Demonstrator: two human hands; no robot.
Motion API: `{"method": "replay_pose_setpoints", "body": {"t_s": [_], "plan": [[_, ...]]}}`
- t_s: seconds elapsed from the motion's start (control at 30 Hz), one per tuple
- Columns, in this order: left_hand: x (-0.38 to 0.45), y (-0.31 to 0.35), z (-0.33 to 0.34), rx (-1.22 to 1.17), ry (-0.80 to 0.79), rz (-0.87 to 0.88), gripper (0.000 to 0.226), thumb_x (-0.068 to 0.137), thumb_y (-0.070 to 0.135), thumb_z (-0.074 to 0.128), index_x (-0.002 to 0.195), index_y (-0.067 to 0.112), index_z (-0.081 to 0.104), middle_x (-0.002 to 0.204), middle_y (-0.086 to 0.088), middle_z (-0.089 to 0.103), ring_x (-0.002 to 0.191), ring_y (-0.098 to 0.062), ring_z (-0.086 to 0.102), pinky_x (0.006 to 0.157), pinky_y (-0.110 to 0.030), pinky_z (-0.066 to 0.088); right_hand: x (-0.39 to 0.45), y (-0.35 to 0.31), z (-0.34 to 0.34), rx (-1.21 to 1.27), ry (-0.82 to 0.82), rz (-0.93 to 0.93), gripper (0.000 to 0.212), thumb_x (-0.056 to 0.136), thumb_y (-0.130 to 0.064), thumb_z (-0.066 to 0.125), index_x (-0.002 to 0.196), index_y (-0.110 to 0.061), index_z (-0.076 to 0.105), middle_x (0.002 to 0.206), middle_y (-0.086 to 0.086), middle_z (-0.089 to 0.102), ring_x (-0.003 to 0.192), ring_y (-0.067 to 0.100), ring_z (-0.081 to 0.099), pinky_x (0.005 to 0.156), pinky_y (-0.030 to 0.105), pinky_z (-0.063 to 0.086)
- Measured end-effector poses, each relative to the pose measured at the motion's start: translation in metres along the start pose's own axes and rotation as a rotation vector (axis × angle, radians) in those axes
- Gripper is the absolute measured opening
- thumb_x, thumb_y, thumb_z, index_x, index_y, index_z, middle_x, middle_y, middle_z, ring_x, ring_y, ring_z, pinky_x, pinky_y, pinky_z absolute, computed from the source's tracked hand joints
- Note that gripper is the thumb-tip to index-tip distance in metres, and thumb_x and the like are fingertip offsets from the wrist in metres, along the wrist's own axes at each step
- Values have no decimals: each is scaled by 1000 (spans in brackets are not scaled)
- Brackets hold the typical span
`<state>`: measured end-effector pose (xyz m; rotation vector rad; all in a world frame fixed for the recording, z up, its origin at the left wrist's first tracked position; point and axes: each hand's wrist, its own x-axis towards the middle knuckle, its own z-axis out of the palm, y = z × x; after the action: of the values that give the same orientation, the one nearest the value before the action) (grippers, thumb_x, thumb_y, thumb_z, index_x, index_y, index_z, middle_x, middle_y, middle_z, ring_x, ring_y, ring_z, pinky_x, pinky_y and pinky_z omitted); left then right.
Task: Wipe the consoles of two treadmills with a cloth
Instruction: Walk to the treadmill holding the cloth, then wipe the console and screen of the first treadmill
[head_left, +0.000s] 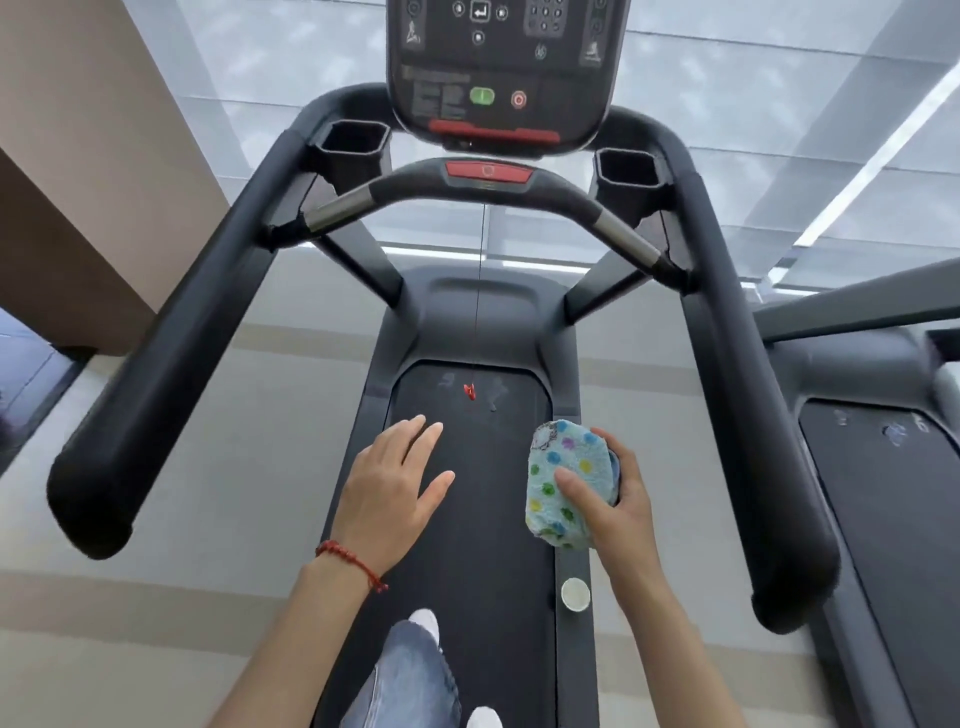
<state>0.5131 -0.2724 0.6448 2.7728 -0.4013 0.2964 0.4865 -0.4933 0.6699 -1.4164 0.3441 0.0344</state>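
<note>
1. Standing on the treadmill belt (467, 519), the person holds both hands out below the console (498, 73).
2. The right hand (613, 499) grasps a folded cloth (566, 483), thumb pressed on its front and fingers curled behind; the cloth is pale blue with coloured dots and sits well below the console, not touching it.
3. The left hand (395, 483) is released, fingers straight and spread, holding nothing; a red bracelet (353, 561) circles its wrist.
4. Two cup holders flank the console: the left holder (353, 143) and the right holder (626, 169) both look dark inside, and no contents can be made out.
5. A white cup (575, 595) stands on the side rail just beside the belt; its inside is too small to read.
6. A red clip (470, 391) hangs on a thin cord from the handlebar (467, 192).
7. The console's top is cut off by the frame edge, and its labels are blurred.
8. A second treadmill (883, 467) shows partly at the right; its console is out of view.
</note>
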Motion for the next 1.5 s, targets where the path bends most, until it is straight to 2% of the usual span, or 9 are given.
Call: {"method": "replay_pose_setpoints", "body": {"t_s": [0.07,0.17,0.37,0.5,0.67,0.87,1.1,1.37,1.5], "plan": [[25,-11,2,16,6,17,69,99,50,13,117,5,62,115,-13,63,101,-28,62,74,-37,53,24,-8,8,-6,-4,-14,48,80,-3,68,118,-27,51,109,-2,61,89,12,67,62,27,57],[72,-37,9,8,19,22,70,98,51,13,119,6,62,117,-12,62,103,-27,60,75,-37,53,70,-19,27,-25,11,-42,49,80,-4,69,120,-26,51,111,-1,60,92,12,66,66,28,58],[179,-86,1,-4,103,64,52,88,40,39,118,5,62,116,-13,62,103,-28,60,78,-39,53,164,-57,80,19,29,-90,51,78,-7,73,120,-26,51,114,1,60,95,16,65,62,24,55],[242,-114,-13,-2,171,93,50,87,38,42,117,3,62,115,-16,62,104,-31,60,79,-42,53,215,-85,113,2,22,-146,51,73,-15,75,117,-32,53,111,-3,62,96,14,65,63,24,55],[306,-138,-21,15,216,109,51,88,38,41,118,2,61,118,-18,61,108,-33,59,88,-45,50,269,-112,134,6,36,-182,49,80,-8,69,120,-29,50,113,-1,61,95,13,65,63,24,55],[387,-146,-22,27,256,120,50,89,39,41,118,3,60,118,-17,60,109,-32,57,87,-45,50,342,-149,143,30,16,-236,47,80,-8,69,118,-29,51,109,2,62,93,18,67,67,29,58],[485,-142,-12,89,333,110,52,90,40,40,120,2,60,120,-18,60,110,-34,57,90,-45,48,439,-194,142,39,-32,-329,50,80,-4,69,123,-20,49,105,-3,61,86,4,66,61,22,55],[566,-148,-7,133,358,83,51,90,39,40,121,3,59,122,-17,59,113,-33,55,92,-46,47,528,-235,143,47,-13,-344,45,79,-7,70,116,-27,54,107,-1,63,89,10,67,65,34,58],[596,-158,-10,159,366,101,52,91,39,39,122,3,58,123,-17,58,113,-34,55,92,-47,47,556,-255,147,27,12,-395,44,78,-7,71,115,-25,54,104,-4,63,85,5,67,61,21,55]]}}
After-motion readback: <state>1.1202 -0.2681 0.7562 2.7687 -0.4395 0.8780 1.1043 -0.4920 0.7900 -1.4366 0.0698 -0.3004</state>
